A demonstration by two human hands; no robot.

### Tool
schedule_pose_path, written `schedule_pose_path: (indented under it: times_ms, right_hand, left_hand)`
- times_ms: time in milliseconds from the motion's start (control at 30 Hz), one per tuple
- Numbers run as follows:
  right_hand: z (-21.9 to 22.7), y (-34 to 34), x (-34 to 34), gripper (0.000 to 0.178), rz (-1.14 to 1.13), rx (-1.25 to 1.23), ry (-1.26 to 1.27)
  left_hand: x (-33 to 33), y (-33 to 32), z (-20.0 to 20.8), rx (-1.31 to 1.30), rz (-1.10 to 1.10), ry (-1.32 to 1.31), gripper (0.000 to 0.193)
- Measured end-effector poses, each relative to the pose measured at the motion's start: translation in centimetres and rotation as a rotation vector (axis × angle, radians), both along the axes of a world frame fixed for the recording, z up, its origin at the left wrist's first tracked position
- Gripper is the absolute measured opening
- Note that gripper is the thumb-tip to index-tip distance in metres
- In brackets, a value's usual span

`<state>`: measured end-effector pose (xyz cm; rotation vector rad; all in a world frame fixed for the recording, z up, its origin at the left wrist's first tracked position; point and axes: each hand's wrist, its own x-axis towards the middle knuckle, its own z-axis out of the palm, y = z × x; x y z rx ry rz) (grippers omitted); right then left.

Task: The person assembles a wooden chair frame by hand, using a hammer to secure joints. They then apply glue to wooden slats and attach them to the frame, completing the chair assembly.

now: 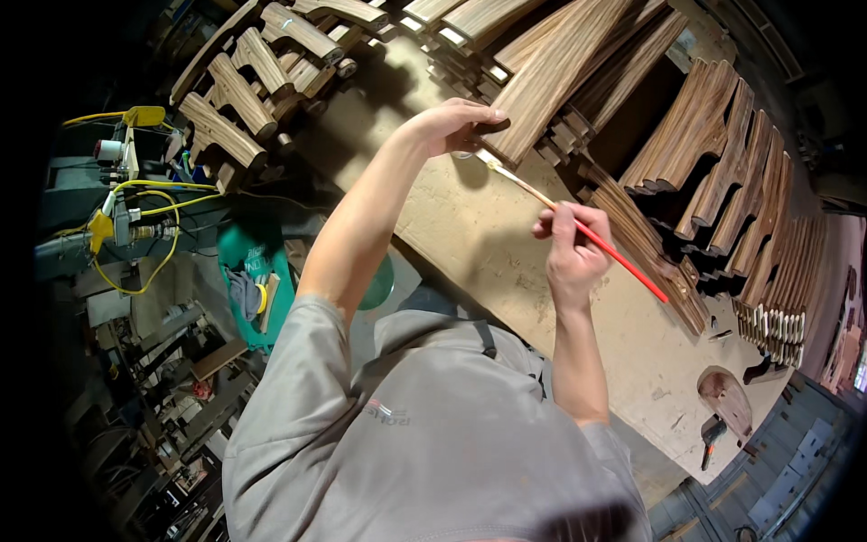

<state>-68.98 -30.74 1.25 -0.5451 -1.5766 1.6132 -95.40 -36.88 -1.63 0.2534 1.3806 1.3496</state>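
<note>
My left hand point(454, 127) grips the near end of a long, striped wooden board point(551, 81), thumb on its upper face and the other fingers under it. The board slants away over a stack of similar pieces. In my right hand point(578, 244) is a thin paintbrush with a red handle point(623, 262), pinched between thumb and fingers. Its pale tip point(488, 157) meets or nearly meets the near end of the board, just beside my left fingers; whether they touch is hard to tell.
Shaped wooden legs point(239, 95) are piled at the left of the worktable point(452, 212), and more curved pieces point(713, 144) stand at the right. A hollowed wooden piece point(725, 397) and a dark-handled tool point(713, 440) lie near the right corner. Yellow cables point(172, 194) hang at the left.
</note>
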Motion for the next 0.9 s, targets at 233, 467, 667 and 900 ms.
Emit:
schedule_pose_path:
  times_ms: [233, 467, 667, 900]
  right_hand:
    - [-1.0, -1.3, -3.8, 0.013, -0.044, 0.021, -0.146]
    - [1.7, -3.4, -1.9, 0.013, -0.244, 0.061, -0.249]
    - [0.9, -4.3, -2.9, 0.012, -0.367, -0.02, -0.242]
    - [1.4, -5.5, 4.7, 0.013, -0.543, -0.172, -0.083]
  left_hand:
    - [-1.0, 0.2, -1.7, 0.101, -0.113, -0.093, 0.027]
    - [-2.6, 1.1, -3.7, 0.109, -0.194, -0.096, 0.037]
    - [-1.5, 2.9, -1.3, 0.045, -0.148, 0.044, 0.04]
    - [-1.1, 2.0, -3.9, 0.335, -0.023, -0.637, 0.043]
